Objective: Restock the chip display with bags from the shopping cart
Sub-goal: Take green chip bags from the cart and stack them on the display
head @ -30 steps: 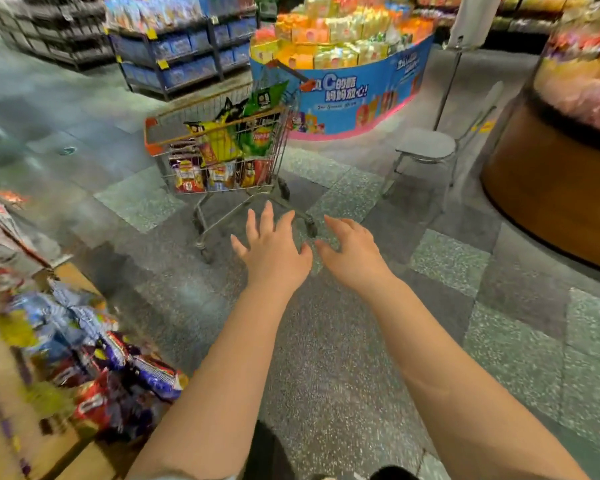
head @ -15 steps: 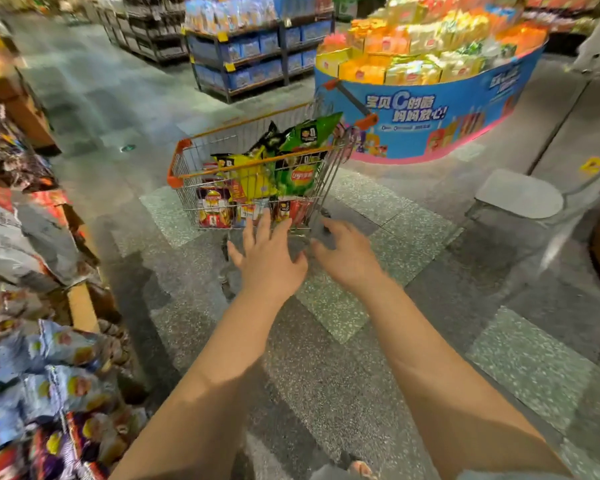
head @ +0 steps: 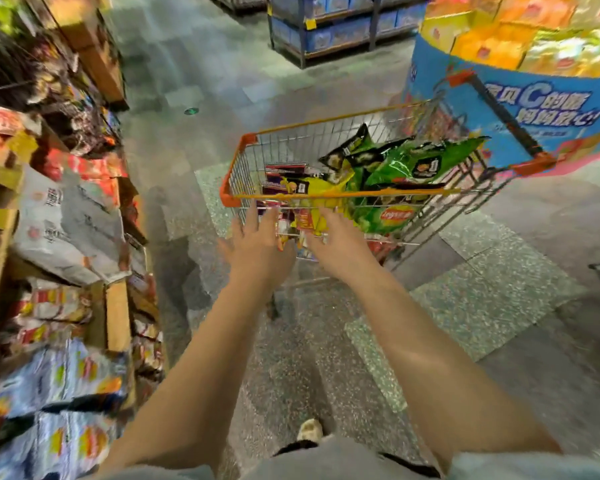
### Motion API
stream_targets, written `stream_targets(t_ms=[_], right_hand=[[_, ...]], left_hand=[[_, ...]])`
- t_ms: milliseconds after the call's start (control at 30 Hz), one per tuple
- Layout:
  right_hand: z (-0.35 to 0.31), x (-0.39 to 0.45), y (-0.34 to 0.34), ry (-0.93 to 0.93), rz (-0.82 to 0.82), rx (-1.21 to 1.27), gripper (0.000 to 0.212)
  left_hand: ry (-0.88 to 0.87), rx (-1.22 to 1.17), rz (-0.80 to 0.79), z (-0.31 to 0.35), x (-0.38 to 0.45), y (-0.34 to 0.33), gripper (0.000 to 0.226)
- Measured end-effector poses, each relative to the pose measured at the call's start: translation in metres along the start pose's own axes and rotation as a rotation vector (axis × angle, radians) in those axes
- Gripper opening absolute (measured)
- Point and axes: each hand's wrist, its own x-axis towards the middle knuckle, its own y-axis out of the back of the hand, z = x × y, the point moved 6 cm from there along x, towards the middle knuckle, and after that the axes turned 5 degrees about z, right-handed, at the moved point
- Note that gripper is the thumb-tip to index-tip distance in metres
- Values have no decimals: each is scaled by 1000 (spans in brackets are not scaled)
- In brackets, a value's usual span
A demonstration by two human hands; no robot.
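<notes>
Both our hands, left hand [head: 257,245] and right hand [head: 340,245], fingers spread and empty, had closed from well short to the near side of the orange-rimmed wire shopping cart [head: 329,195], so we judged a grab at its green and yellow chip bags [head: 395,168] imminent.

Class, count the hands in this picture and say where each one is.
2. The left hand and the right hand, both open, reach side by side toward the near rim of the cart.

Blurry shelves and hidden bags

The tall chip display shelf [head: 59,237] on the left is smeared and cut by the edge. Both hands [head: 260,244] cover the low bags in the orange wire shopping cart [head: 343,194]; their labels are unreadable.
</notes>
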Motion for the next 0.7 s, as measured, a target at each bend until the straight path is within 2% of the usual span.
stream_targets(t_ms=[133, 267, 367, 600, 700], right_hand=[[2, 88, 10, -33, 39, 41, 62], [34, 170, 19, -120, 57, 92, 61], [55, 239, 17, -111, 57, 120, 62], [93, 381, 6, -152, -93, 95, 66], [104, 421, -7, -161, -147, 58, 64]], left_hand=[[-41, -29, 18, 15, 93, 2, 62], [-71, -40, -54, 25, 174, -32, 63], [-36, -9, -57, 28, 246, -54, 63], [-30, 35, -163, 48, 386, -95, 63], [-112, 99, -228, 51, 428, -120, 67]])
